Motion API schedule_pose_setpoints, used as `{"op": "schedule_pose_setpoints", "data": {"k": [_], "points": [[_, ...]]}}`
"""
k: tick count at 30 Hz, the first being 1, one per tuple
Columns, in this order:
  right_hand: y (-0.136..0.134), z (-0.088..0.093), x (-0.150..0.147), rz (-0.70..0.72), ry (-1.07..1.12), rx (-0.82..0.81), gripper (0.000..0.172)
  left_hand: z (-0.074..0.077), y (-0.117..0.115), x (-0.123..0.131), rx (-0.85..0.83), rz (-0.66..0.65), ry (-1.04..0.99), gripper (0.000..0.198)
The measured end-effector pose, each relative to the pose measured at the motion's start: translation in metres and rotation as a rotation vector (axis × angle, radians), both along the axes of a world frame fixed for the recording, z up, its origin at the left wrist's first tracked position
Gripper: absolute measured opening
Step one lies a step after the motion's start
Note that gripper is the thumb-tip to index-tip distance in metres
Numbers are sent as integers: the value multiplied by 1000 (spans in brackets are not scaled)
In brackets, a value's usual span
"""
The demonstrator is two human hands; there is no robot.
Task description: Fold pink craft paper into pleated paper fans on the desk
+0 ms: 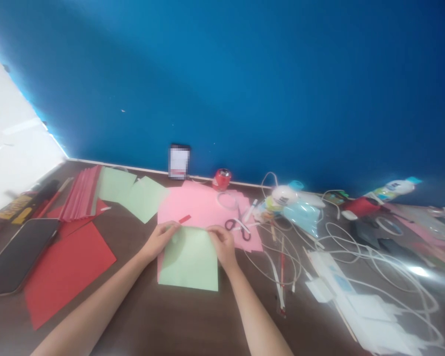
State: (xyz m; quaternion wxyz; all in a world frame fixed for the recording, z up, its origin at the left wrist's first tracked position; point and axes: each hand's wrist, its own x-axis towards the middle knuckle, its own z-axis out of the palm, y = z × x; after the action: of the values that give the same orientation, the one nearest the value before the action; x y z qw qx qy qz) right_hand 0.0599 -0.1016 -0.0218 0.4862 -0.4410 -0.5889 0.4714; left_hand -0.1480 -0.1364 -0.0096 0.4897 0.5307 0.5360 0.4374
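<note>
A light green sheet of paper [189, 262] lies in front of me, partly over pink paper [196, 202]. My left hand [163, 238] has its fingers closed on the sheet's far left corner. At the far right corner, my right hand [223, 243] pinches the same sheet. Just beyond the sheet's far edge is a small red paper strip [184, 219]. Scissors with dark handles [241, 229] rest on the pink paper, right of my right hand.
Red sheets [70, 272], a pleated red paper stack [80, 193], more green sheets [144, 198] and a dark phone-like slab [20, 257] lie left. A red round object [221, 179] stands near the blue wall [222, 89]. White cables [385, 267] and a power strip [333, 282] clutter the right.
</note>
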Motion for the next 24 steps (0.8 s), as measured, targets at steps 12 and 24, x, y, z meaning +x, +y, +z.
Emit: {"op": "schedule_pose_setpoints", "data": {"k": [12,24], "points": [[-3,7,2,-75,-53,17,19,0,1,-1,41,-63,41,29],[2,0,1,-51,-38,49,8,-3,1,-1,82,-66,37,27]]}}
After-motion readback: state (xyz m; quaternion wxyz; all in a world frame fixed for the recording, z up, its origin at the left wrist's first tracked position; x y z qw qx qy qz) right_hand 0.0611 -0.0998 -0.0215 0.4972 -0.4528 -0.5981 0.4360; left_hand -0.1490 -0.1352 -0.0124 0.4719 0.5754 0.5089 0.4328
